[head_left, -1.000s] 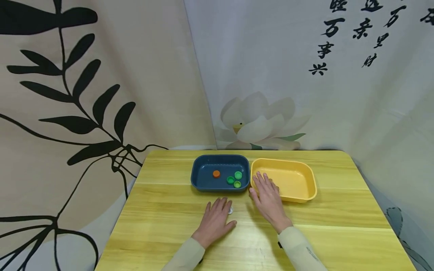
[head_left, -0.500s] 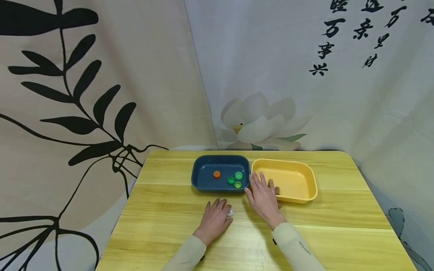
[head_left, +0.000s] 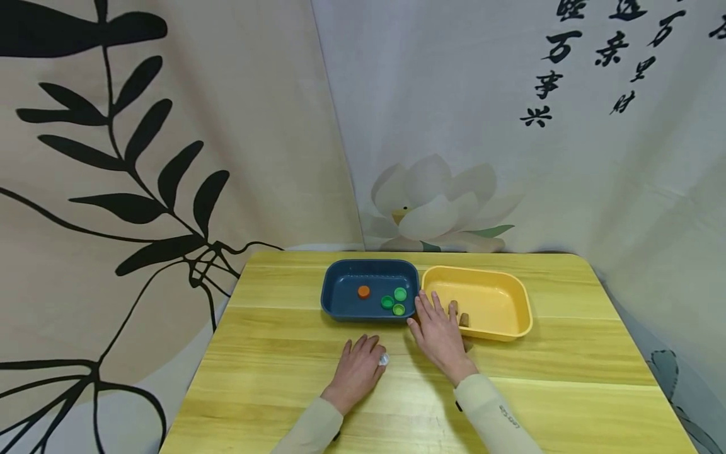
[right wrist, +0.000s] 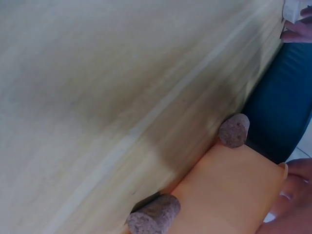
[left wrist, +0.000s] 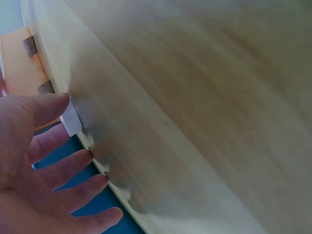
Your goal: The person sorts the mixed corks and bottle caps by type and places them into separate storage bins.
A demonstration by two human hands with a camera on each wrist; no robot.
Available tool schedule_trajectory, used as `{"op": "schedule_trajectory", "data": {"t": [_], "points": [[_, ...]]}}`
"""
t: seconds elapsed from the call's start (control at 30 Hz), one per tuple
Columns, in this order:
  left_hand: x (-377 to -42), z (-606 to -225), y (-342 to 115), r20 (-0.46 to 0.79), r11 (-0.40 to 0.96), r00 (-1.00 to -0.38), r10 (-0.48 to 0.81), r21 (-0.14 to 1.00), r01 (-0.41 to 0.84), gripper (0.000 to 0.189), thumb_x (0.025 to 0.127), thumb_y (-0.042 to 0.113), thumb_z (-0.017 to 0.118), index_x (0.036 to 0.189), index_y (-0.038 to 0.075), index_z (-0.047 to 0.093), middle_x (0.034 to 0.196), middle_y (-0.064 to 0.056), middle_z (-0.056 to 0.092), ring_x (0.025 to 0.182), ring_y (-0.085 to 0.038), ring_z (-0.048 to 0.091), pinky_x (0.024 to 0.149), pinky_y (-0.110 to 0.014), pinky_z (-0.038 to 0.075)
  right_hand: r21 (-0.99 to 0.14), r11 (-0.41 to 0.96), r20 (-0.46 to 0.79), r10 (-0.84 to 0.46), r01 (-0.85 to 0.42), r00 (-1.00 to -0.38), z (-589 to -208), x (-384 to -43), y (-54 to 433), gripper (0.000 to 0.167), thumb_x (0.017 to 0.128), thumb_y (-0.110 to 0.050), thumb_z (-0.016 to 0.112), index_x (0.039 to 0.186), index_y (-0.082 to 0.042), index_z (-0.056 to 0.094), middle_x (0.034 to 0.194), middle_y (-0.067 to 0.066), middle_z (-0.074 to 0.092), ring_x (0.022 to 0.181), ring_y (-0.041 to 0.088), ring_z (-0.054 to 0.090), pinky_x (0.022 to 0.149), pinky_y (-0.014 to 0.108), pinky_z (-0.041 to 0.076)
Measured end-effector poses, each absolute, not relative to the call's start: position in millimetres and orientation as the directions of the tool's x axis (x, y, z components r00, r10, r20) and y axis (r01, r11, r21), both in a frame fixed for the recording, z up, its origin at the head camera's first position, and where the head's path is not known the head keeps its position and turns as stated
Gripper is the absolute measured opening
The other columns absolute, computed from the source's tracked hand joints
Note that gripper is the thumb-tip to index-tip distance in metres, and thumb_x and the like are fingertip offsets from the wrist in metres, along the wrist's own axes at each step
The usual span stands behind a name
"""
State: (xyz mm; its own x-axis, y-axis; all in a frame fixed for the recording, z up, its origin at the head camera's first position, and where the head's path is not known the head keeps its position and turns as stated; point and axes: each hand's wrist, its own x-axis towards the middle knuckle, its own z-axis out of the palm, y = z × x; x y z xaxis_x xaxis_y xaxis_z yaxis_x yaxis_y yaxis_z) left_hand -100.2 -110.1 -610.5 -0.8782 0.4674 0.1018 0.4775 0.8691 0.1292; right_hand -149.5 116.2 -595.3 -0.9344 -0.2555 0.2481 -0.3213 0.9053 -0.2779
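In the head view my left hand is low over the table, a small white cap at its thumb side. The left wrist view shows the white cap between thumb and index finger; the other fingers are spread. My right hand lies over the near left corner of the yellow tray, fingers extended. Brown corks show beside its fingers, inside the tray. In the right wrist view two corks are near the tray wall, and the right fingers are at its rim.
A dark blue tray stands left of the yellow one. In it are an orange cap and several green caps. Both trays sit towards the back of the wooden table, before a printed curtain.
My left thumb and fingers have drawn in on the white cap. My right hand has shifted left and back towards me, uncovering more of the corks.
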Motion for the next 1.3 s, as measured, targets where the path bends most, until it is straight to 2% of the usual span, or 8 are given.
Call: {"op": "schedule_trajectory", "data": {"t": [0.3,0.67,0.93,1.3], "points": [[-93,-605,-120,0.099,0.874,-0.896,0.433,0.196,0.444,0.024,0.099,0.032,0.072,0.117,0.016,0.071,0.139,-0.012,0.063,0.13,-0.038,0.058,0.103,-0.065,0.046,-0.264,0.909,0.229,-0.266,-0.323,-0.936,-595,-149,115,0.058,0.109,-0.041,0.049,0.153,-0.003,0.05,0.164,0.011,0.038,0.153,0.036,0.029,0.117,0.069,0.024],[-89,-575,-138,0.246,0.874,-0.902,0.355,0.253,0.414,0.03,0.093,0.026,0.078,0.118,0.012,0.07,0.138,-0.014,0.063,0.128,-0.037,0.059,0.103,-0.063,0.046,-0.273,0.905,0.229,-0.267,-0.325,-0.936,-599,-150,114,0.061,0.109,-0.043,0.049,0.154,-0.002,0.048,0.164,0.013,0.038,0.154,0.037,0.028,0.118,0.069,0.024],[-105,-550,-146,0.292,0.885,-0.906,0.306,0.263,0.384,0.034,0.096,0.026,0.076,0.125,0.01,0.069,0.143,-0.013,0.06,0.135,-0.037,0.054,0.109,-0.059,0.045,-0.281,0.903,0.227,-0.267,-0.326,-0.937,-598,-148,115,0.061,0.109,-0.042,0.049,0.154,-0.002,0.047,0.164,0.013,0.037,0.154,0.036,0.028,0.118,0.068,0.025],[-142,-534,-147,0.347,0.877,-0.897,0.273,0.292,0.38,0.034,0.097,0.025,0.075,0.126,0.008,0.07,0.15,-0.017,0.052,0.144,-0.043,0.042,0.111,-0.065,0.039,-0.279,0.901,0.236,-0.272,-0.333,-0.933,-600,-149,116,0.061,0.109,-0.041,0.05,0.154,-0.001,0.047,0.164,0.013,0.038,0.154,0.036,0.028,0.118,0.067,0.026]]}}
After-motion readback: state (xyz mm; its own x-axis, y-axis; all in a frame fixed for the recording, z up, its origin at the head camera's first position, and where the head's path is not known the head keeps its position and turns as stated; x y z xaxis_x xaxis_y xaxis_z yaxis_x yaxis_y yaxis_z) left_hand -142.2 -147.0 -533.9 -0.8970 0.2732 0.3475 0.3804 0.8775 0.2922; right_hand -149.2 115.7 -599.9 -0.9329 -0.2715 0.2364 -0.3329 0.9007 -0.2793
